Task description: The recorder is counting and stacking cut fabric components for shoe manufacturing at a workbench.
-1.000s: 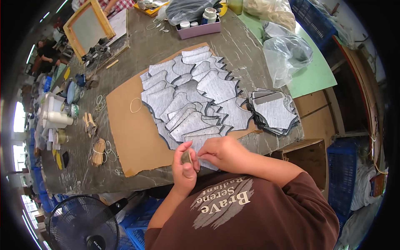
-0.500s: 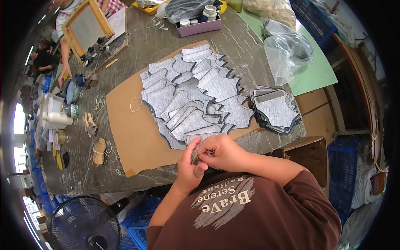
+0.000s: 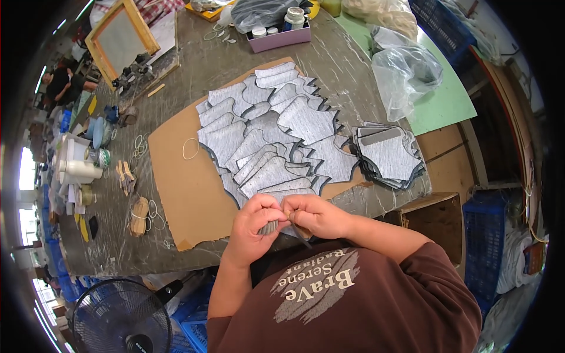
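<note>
Close to my body, at the table's near edge, my left hand [image 3: 254, 226] is curled round a small grey roll with a ribbed look [image 3: 269, 227]; it could be tape, but I cannot be sure. My right hand [image 3: 315, 216] has its fingers pinched together against the left fingertips. A thin dark strip [image 3: 302, 236] hangs below the right fingers; its upper end is hidden. Just beyond both hands lie overlapping rows of cut grey fabric pieces [image 3: 259, 141] with dark edges, on a brown cardboard sheet [image 3: 182, 194].
Right of the cardboard is a stack of grey cut pieces [image 3: 388, 153]. A purple box [image 3: 279, 40] with jars stands at the back. A wood-framed screen [image 3: 120, 44], rubber bands and wooden sticks [image 3: 139, 216] are to the left. A black fan [image 3: 120, 317] stands lower left.
My left hand has turned and closed round the roll, and both hands' fingertips have come together. A dark strip now shows under the right fingers. The other person's arm at far left has gone.
</note>
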Action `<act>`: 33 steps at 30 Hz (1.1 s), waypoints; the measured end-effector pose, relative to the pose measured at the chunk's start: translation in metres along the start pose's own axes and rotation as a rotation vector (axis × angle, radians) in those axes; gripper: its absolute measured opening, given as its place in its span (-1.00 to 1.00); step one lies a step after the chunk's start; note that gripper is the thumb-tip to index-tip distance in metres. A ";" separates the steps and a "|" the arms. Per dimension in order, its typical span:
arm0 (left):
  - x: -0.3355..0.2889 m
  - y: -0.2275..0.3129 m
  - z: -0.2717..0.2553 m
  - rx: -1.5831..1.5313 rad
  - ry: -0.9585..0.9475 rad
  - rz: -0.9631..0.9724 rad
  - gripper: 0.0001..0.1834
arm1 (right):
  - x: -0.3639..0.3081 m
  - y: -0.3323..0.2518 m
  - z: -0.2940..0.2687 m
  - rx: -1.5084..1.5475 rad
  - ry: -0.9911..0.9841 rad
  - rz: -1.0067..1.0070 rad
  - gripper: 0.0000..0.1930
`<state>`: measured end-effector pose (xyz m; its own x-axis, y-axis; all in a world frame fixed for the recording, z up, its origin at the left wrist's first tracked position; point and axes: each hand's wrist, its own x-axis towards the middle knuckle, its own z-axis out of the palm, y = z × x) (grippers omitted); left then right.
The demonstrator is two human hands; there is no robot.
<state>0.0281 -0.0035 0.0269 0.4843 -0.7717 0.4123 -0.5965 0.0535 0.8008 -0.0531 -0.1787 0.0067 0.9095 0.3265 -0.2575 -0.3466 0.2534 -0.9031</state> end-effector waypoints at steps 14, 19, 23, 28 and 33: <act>-0.042 0.005 0.037 -0.838 0.778 -0.846 -0.97 | -0.031 0.005 -0.027 -0.771 0.498 -0.428 -0.88; -0.029 0.000 0.024 -0.372 0.435 -0.856 -0.93 | -0.034 0.035 -0.022 -1.452 0.474 -0.545 -0.72; -0.022 -0.007 0.023 -0.220 0.343 -0.898 -0.91 | -0.033 0.035 -0.022 -1.476 0.428 -0.531 -0.66; -0.019 -0.008 0.021 -0.238 0.366 -0.948 -0.90 | -0.033 0.035 -0.022 -1.487 0.424 -0.524 -0.67; -0.016 -0.009 0.020 -0.245 0.373 -0.965 -0.91 | -0.032 0.034 -0.022 -1.502 0.445 -0.551 -0.69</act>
<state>0.0126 -0.0042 0.0048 0.8742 -0.3142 -0.3702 0.2699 -0.3194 0.9084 -0.0889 -0.2005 -0.0235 0.9214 0.1662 0.3513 0.2939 -0.8895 -0.3500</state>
